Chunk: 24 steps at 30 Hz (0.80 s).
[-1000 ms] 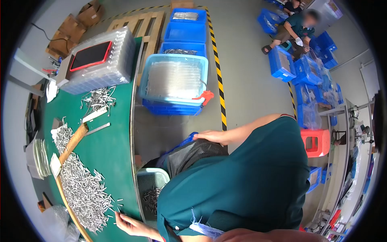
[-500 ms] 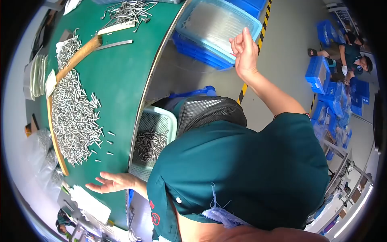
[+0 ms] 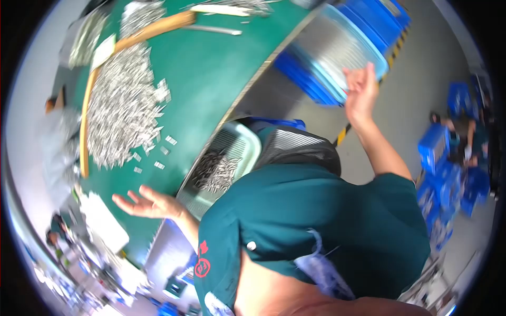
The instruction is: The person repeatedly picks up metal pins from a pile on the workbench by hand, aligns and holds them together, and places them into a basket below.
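Observation:
My left hand (image 3: 142, 204) is open with its fingers apart, at the near edge of the green table (image 3: 203, 79), holding nothing. Ahead of it on the table lies a broad heap of small silver screw-like pieces (image 3: 118, 113), with several strays beside it. My right hand (image 3: 362, 95) is raised away from the table, fingers loosely bent, nothing visible in it. Behind that hand in view is a light-blue tray (image 3: 382, 62) on blue crates (image 3: 303, 79). A pale green basket (image 3: 253, 142) with similar metal pieces sits below the table edge, in front of my body.
A wooden strip (image 3: 84, 131) borders the heap. A metal bar (image 3: 219, 30) and longer metal pieces (image 3: 258, 6) lie farther along the table. Black mesh (image 3: 300, 147) is beside the basket. A person (image 3: 477, 139) works among blue bins (image 3: 435, 147) at the right.
My view has swung, so the table and heap appear tilted and shifted, with blur. In the picture, my right hand sits farther right and lower, my left hand higher. Both stay empty.

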Motion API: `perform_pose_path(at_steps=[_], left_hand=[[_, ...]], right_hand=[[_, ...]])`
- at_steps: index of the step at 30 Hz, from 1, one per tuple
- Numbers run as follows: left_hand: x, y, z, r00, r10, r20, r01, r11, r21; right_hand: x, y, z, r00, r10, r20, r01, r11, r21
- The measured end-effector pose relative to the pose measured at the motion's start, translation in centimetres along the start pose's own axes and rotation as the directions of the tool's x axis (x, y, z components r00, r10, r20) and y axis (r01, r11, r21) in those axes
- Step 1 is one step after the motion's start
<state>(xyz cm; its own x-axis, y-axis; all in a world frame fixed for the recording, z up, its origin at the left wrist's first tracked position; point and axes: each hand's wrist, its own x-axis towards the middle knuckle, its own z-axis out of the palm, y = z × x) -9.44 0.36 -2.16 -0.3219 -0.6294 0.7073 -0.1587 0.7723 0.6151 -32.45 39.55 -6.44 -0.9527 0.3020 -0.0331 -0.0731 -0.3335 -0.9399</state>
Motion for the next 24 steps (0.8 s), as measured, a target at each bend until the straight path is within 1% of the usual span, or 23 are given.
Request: perform_pose_path(at_steps=[1, 3, 6, 8, 10, 11, 12, 13, 15, 16, 17, 18, 19, 20, 24], left_hand=[[-0.1, 0.2, -0.2, 1.0, 0.002, -0.008, -0.002, 1.0, -0.003], [-0.2, 0.0, -0.9, 0.999, 0.017, -0.036, -0.017, 1.0, -0.001], [-0.4, -0.1, -2.7, 0.995, 0.005, -0.1, -0.002, 1.0, 0.029], [-0.4, 0.0, -3.8, 0.991, 0.011, -0.136, -0.005, 0.999, 0.042], [-0.3, 0.2, -5.0, 0.982, -0.013, -0.188, 0.027, 0.997, 0.071], [-0.4, 0.3, -5.6, 0.978, -0.026, -0.209, 0.045, 0.995, 0.084], [-0.5, -0.1, -5.9, 0.97, -0.018, -0.242, 0.038, 0.996, 0.077], [-0.5, -0.1, -6.3, 0.96, -0.012, -0.28, 0.035, 0.996, 0.078], [-0.5, 0.2, -6.5, 0.953, -0.02, -0.303, 0.036, 0.998, 0.046], [-0.4, 0.3, -6.6, 0.947, -0.021, -0.319, 0.031, 0.999, 0.025], [-0.4, 0.4, -6.6, 0.946, -0.007, -0.325, 0.009, 1.0, 0.004], [-0.4, 0.4, -6.6, 0.949, -0.016, -0.316, 0.017, 1.0, 0.0], [-0.4, 0.5, -6.8, 0.95, -0.021, -0.312, 0.023, 1.0, 0.002], [-0.2, 0.5, -6.8, 0.957, 0.007, -0.291, -0.005, 1.0, 0.007], [-0.1, 0.3, -7.2, 0.974, -0.013, -0.224, 0.003, 0.999, -0.047]], right_hand=[[-0.1, -0.5, 0.5, 1.0, -0.015, 0.012, 0.015, 1.0, -0.018], [-0.1, -0.6, 0.9, 0.987, -0.078, 0.143, 0.078, 0.997, 0.009], [-0.1, -1.3, 2.6, 0.919, -0.212, 0.332, 0.216, 0.976, 0.027], [0.0, -1.6, 3.6, 0.842, -0.306, 0.445, 0.314, 0.948, 0.058], [-0.3, -2.0, 5.3, 0.743, -0.398, 0.538, 0.424, 0.902, 0.083], [-0.4, -2.1, 6.0, 0.688, -0.437, 0.579, 0.474, 0.875, 0.097], [-0.5, -2.1, 6.7, 0.596, -0.477, 0.646, 0.535, 0.836, 0.124], [-0.5, -2.1, 7.3, 0.558, -0.491, 0.668, 0.545, 0.825, 0.151], [-0.9, -2.2, 7.9, 0.515, -0.5, 0.696, 0.576, 0.803, 0.152], [-1.4, -2.7, 8.2, 0.563, -0.424, 0.709, 0.476, 0.868, 0.141], [-1.4, -2.6, 8.3, 0.598, -0.398, 0.695, 0.398, 0.901, 0.173], [-1.7, -2.8, 8.0, 0.643, -0.323, 0.694, 0.329, 0.935, 0.131], [-1.8, -2.9, 7.8, 0.652, -0.289, 0.701, 0.295, 0.948, 0.117], [-2.0, -3.1, 7.6, 0.66, -0.256, 0.706, 0.261, 0.96, 0.103], [-2.4, -3.6, 7.3, 0.587, -0.244, 0.772, 0.277, 0.957, 0.092]])
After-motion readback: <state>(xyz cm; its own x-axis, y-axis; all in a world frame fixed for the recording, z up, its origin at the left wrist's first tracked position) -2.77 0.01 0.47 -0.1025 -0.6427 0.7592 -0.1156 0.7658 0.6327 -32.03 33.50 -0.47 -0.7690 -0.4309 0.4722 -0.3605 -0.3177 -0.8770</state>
